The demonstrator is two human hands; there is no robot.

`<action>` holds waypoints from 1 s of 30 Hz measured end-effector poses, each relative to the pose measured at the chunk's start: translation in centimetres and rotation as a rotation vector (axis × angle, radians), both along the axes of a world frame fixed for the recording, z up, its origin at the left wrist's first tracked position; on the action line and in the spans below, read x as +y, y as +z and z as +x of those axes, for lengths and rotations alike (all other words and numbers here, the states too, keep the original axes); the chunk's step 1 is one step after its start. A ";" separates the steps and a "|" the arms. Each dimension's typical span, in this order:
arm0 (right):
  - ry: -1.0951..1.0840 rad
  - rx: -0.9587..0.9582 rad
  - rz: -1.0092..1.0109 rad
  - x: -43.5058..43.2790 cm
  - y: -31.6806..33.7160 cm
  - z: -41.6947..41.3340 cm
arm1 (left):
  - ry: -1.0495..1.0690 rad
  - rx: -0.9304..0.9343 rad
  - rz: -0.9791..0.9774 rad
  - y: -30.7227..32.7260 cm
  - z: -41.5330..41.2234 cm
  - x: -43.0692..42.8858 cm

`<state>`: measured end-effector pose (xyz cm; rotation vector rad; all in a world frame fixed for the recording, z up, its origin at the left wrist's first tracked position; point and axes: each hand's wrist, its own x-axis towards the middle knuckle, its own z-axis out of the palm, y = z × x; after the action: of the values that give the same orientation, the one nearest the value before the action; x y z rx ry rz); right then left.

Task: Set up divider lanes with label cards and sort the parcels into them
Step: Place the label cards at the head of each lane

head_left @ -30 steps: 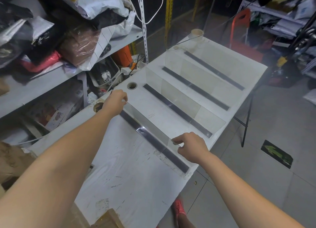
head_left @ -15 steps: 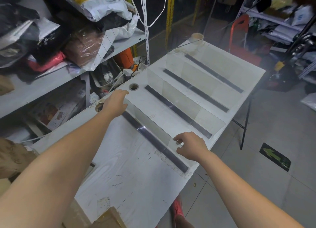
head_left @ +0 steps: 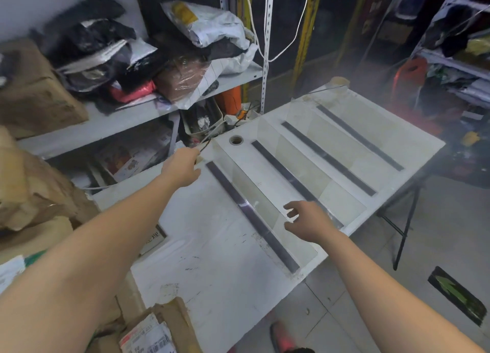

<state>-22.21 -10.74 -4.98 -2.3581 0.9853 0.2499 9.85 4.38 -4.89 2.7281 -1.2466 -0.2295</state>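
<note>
**Q:** Which step is shown?
**A:** Lane set-up is judged under way. The nearest divider [head_left: 252, 217] stands on the table [head_left: 212, 260]. The right hand [head_left: 309, 222] is spread wide just beside it. The left hand's [head_left: 183, 168] grip cannot be told.

**Q:** What is called for next?
**A:** Label cards are judged due. Parcels [head_left: 209, 26] are seen only on the shelf [head_left: 127, 116].

Bare left hand [head_left: 183, 167], right hand [head_left: 310, 224], red shoe [head_left: 281, 335]
</note>
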 end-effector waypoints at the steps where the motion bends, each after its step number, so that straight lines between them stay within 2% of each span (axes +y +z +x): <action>1: 0.014 -0.004 -0.004 -0.3 -0.1 0.0 | 0.015 -0.005 0.008 0.1 -0.3 0.6; 7: 0.161 -0.025 -0.002 -2.4 0.6 0.2 | 0.175 -0.051 0.113 1.6 -3.5 3.6; 11: 0.322 -0.063 -0.107 -3.5 1.8 2.0 | 0.285 -0.045 0.187 2.8 -5.7 5.9; 19: 0.625 -0.154 -0.201 -0.8 4.7 7.9 | 0.569 -0.031 0.190 5.1 -11.2 11.3; 25: 0.796 -0.205 -0.206 3.4 5.9 12.2 | 0.639 0.007 0.229 4.2 -12.8 14.6; 30: 0.857 -0.201 -0.198 6.2 5.1 15.4 | 0.664 0.074 0.187 1.5 -12.1 15.3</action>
<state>-6.84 -4.54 0.08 -2.7915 -0.1490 0.2284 -2.29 19.69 -3.36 3.0686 -0.2630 -0.3744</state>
